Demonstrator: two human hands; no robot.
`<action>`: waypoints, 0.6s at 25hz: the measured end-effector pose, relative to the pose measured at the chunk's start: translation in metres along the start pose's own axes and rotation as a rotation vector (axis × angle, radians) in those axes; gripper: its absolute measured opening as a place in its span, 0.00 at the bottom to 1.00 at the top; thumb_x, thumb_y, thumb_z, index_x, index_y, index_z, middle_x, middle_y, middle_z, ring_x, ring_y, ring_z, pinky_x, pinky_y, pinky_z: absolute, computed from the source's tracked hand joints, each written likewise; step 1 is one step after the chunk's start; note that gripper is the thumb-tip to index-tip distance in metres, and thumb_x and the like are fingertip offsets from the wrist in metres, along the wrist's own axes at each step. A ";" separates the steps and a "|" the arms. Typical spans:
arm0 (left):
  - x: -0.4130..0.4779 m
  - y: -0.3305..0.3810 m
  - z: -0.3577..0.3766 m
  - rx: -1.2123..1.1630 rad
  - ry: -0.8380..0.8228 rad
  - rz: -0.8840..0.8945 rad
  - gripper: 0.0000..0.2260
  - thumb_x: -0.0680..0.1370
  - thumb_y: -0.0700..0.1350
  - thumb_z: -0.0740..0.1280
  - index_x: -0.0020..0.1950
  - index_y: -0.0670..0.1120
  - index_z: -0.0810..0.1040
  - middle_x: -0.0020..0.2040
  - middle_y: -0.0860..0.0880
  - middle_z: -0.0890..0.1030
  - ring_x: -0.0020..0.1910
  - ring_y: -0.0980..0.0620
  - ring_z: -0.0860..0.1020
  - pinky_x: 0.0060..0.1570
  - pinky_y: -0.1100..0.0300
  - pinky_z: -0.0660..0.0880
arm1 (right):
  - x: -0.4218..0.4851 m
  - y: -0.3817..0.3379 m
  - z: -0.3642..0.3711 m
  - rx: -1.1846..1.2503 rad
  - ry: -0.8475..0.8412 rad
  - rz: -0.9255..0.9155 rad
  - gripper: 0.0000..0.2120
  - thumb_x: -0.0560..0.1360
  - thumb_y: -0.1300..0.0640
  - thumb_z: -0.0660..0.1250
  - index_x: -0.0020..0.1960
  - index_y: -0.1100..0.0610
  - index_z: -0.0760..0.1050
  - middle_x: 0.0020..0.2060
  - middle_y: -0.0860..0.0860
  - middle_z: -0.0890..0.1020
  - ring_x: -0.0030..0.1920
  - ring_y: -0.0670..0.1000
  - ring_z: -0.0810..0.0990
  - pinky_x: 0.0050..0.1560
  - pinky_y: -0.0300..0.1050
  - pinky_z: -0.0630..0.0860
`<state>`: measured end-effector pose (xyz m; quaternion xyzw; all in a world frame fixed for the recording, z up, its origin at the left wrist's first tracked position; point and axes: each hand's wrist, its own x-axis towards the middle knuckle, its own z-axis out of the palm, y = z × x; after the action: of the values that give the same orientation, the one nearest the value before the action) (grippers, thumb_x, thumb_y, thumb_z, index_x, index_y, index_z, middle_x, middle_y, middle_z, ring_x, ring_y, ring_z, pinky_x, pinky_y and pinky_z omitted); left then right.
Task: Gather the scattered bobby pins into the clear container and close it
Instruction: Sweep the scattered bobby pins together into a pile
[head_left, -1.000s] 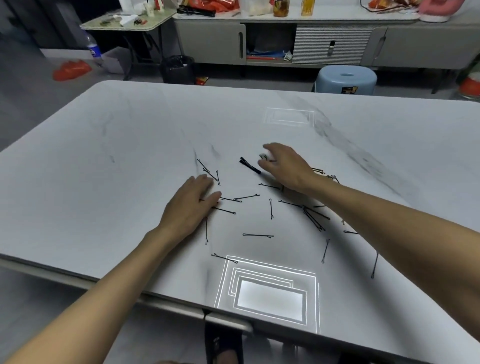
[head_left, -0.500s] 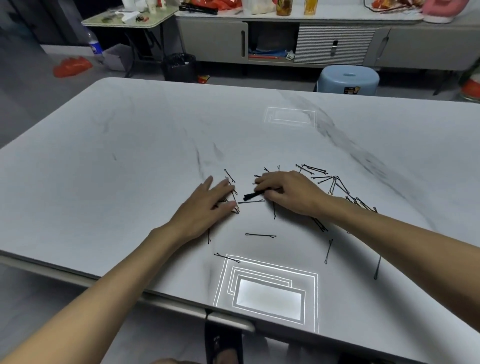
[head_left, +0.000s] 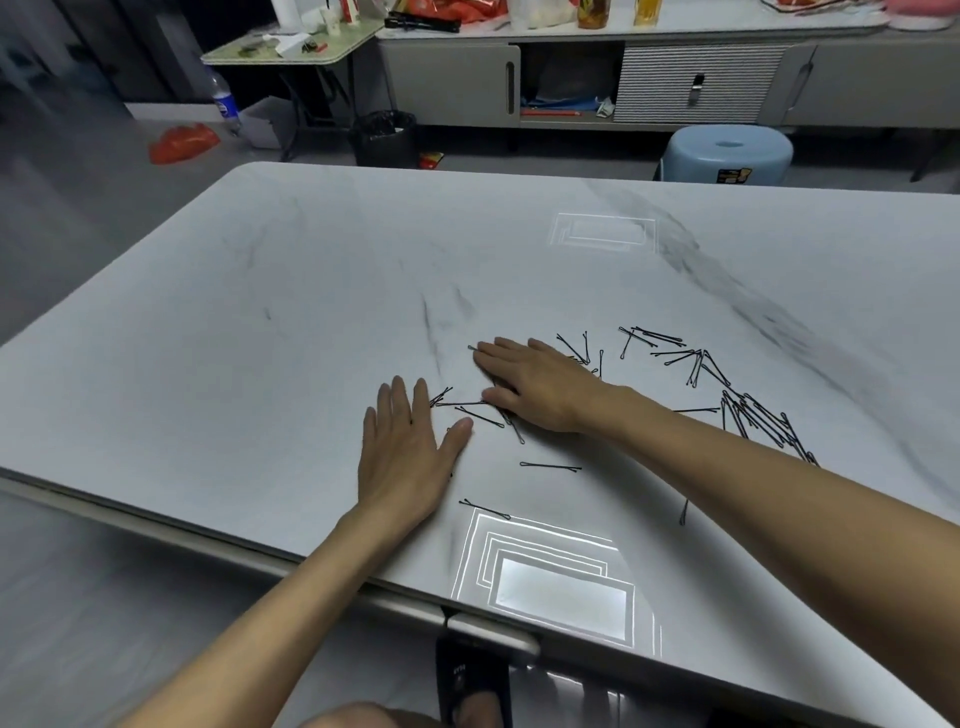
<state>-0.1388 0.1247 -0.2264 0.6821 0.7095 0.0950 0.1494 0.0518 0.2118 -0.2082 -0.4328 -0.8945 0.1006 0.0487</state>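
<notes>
Several thin black bobby pins (head_left: 753, 415) lie scattered on the white marble table (head_left: 260, 338), densest at the right behind my right forearm. One single pin (head_left: 550, 466) lies in the middle and another (head_left: 484, 509) lies nearer the front. My left hand (head_left: 405, 452) rests flat, fingers apart, just left of a few pins. My right hand (head_left: 535, 387) lies flat, palm down, over some pins, fingers stretched to the left. I see no clear container.
Bright rectangular light reflections (head_left: 561, 592) sit near the table's front edge. Beyond the table stand a blue stool (head_left: 727, 153), a black bin (head_left: 384, 137) and a grey cabinet (head_left: 675, 83).
My right hand has flattened out and slid left and away across the pins. My left hand has drawn back slightly to the left. The pins between the hands have shifted.
</notes>
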 end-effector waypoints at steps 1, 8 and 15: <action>0.001 0.001 0.002 0.003 0.007 0.034 0.36 0.78 0.67 0.45 0.80 0.47 0.44 0.80 0.48 0.44 0.78 0.51 0.39 0.74 0.55 0.37 | -0.011 0.002 -0.001 -0.023 0.034 -0.049 0.22 0.82 0.48 0.55 0.74 0.55 0.64 0.75 0.49 0.64 0.75 0.52 0.59 0.70 0.51 0.60; 0.013 0.040 0.016 0.074 -0.020 0.278 0.41 0.73 0.72 0.38 0.80 0.50 0.46 0.80 0.53 0.44 0.77 0.54 0.39 0.74 0.57 0.39 | -0.112 0.040 -0.013 0.191 0.272 0.109 0.17 0.79 0.44 0.57 0.59 0.50 0.78 0.60 0.43 0.80 0.64 0.43 0.73 0.62 0.42 0.71; 0.001 0.092 0.025 -0.068 -0.048 0.441 0.34 0.78 0.66 0.51 0.79 0.52 0.49 0.80 0.57 0.48 0.77 0.59 0.42 0.71 0.63 0.37 | -0.098 0.096 -0.023 0.056 0.191 0.529 0.13 0.80 0.45 0.56 0.52 0.55 0.70 0.50 0.50 0.73 0.58 0.56 0.71 0.57 0.56 0.66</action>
<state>-0.0443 0.1283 -0.2184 0.8174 0.5358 0.1330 0.1645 0.1896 0.1963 -0.2073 -0.6570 -0.7389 0.0932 0.1166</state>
